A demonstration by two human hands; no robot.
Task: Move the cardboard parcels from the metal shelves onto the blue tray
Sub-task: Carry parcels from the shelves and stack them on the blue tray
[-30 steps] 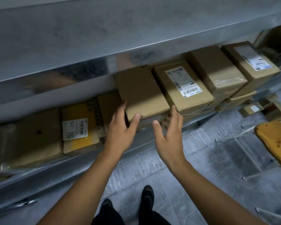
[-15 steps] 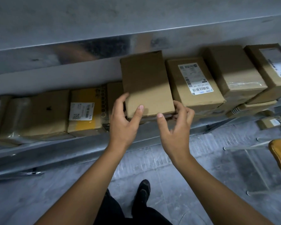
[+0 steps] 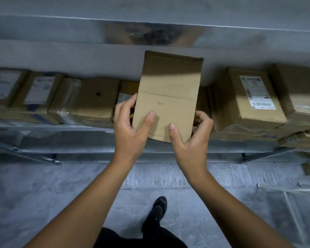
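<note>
- Cardboard parcel [image 3: 170, 97], plain brown with a flap seam across its face, sits between the two hands, with its near end at the thumbs and its far end reaching up and away from them.
- Left hand [image 3: 131, 133] grips the parcel's left near corner: its thumb [image 3: 149, 119] lies flat on the top face and the fingers curl round the left edge.
- Right hand [image 3: 191, 142] grips the right near corner in the same way. Its thumb [image 3: 174, 131] lies on the top face, and the fingers are bent round the right side and under it.
- The near edge of the parcel hangs over the front lip of the lower shelf [image 3: 79, 138], just above the palms. Whether the far end rests on anything cannot be told.
- Just right of the right hand's knuckles stands a labelled parcel [image 3: 247, 101] on the shelf, white sticker upward, close to the held one.
- Behind the left hand's fingers a yellow parcel [image 3: 127, 90] shows in part. Further left of that hand, a row of parcels [image 3: 89, 99] runs along the shelf, some wrapped in clear film.
- Above both hands, the upper shelf [image 3: 61, 27] spans the view, grey and blurred.
- Below the forearms lie a grey floor [image 3: 43, 194] and one dark shoe [image 3: 159, 206].
</note>
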